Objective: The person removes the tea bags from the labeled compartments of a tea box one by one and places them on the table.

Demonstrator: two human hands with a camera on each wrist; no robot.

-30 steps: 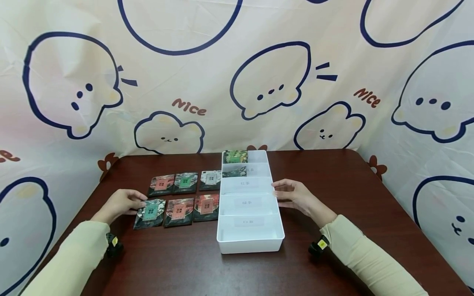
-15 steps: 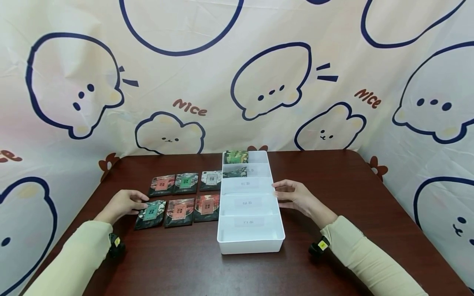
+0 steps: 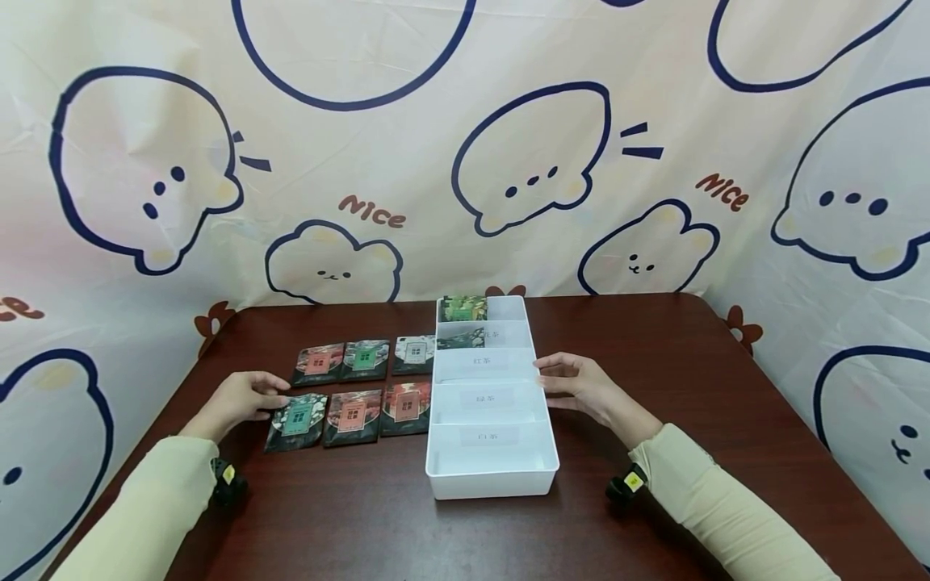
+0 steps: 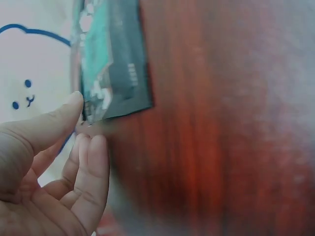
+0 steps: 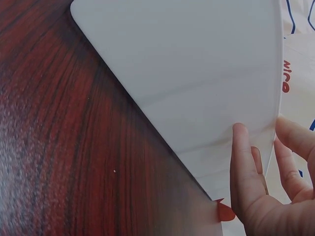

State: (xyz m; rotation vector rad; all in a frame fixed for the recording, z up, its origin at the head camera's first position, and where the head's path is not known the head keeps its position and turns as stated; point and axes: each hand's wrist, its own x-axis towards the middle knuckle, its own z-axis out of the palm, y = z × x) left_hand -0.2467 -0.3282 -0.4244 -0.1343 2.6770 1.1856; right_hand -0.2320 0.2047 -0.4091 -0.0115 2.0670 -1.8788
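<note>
In the head view my left hand (image 3: 240,405) reaches the upper left corner of a dark tea sachet with a teal label (image 3: 298,415), which lies on the table. The left wrist view has the thumb tip (image 4: 75,100) right at the edge of this sachet, while the other fingers curl loosely below its corner. My right hand (image 3: 588,386) touches the right side of a long white divided box (image 3: 494,484). Its fingers lie nearly straight against the box wall in the right wrist view, with fingertips up by the rim.
Several more tea sachets lie in two rows left of the box, such as a red-labelled sachet (image 3: 352,416) and a white-labelled one (image 3: 414,353). Far compartments of the box hold a green sachet (image 3: 463,308) and a dark one (image 3: 461,338). A patterned curtain (image 3: 421,161) hangs behind the table.
The left hand and the teal-labelled sachet have shifted very slightly to the right. The right hand and the box have stayed in place.
</note>
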